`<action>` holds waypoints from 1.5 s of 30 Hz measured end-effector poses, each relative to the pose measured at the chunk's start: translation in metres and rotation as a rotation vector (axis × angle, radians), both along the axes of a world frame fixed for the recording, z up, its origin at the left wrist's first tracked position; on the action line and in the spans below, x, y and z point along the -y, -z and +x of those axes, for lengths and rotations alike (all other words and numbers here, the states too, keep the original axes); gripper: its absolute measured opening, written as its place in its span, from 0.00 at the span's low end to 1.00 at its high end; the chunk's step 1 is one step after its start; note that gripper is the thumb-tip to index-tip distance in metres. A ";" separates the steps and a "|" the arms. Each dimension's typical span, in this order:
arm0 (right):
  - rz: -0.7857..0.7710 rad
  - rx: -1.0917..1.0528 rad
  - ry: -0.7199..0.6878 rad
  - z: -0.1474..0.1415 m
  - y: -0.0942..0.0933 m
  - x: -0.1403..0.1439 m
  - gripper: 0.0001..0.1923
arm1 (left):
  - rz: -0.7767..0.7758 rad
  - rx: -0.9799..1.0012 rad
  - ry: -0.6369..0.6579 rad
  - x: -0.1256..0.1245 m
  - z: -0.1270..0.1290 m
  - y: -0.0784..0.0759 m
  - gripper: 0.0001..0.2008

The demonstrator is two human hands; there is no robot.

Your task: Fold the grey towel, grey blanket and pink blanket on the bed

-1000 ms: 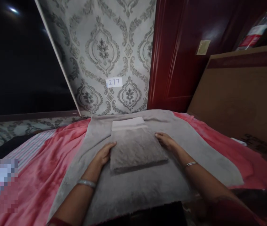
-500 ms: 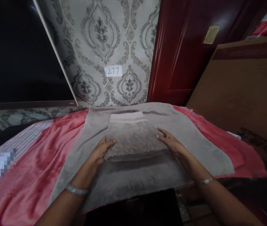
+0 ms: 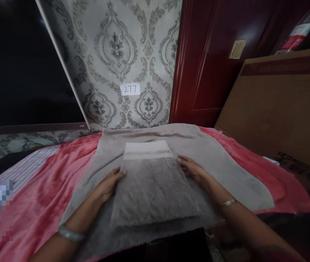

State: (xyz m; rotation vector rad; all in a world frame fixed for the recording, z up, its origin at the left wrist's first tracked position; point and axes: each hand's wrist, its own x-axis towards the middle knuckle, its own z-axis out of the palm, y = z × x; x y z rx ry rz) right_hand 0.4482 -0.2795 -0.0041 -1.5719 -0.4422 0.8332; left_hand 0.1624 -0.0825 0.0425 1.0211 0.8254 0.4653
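A grey plush towel (image 3: 155, 193) with a white band along its far end lies over a larger light grey blanket (image 3: 220, 174). My left hand (image 3: 111, 183) holds the towel's left edge, its thumb on top and its fingers partly hidden at the side. On the opposite edge, my right hand (image 3: 193, 168) grips the towel, with some fingertips out of sight. Both hands are around the towel's far half, a little below the white band.
Under the grey blanket spreads a pink blanket (image 3: 45, 189). A dark screen (image 3: 26, 65) stands at the left. To the right are a large cardboard box (image 3: 280, 109) and a plastic bottle (image 3: 294, 38). A paper marked 277 (image 3: 130, 89) is on the patterned wall.
The towel's near part has come down toward me, showing more of its surface. My hands are now nearer its far end. The view has tilted slightly upward.
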 end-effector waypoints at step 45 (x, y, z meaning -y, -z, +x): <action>-0.474 1.229 0.011 -0.014 -0.030 -0.088 0.31 | 1.233 -0.397 -0.217 -0.064 0.089 0.011 0.33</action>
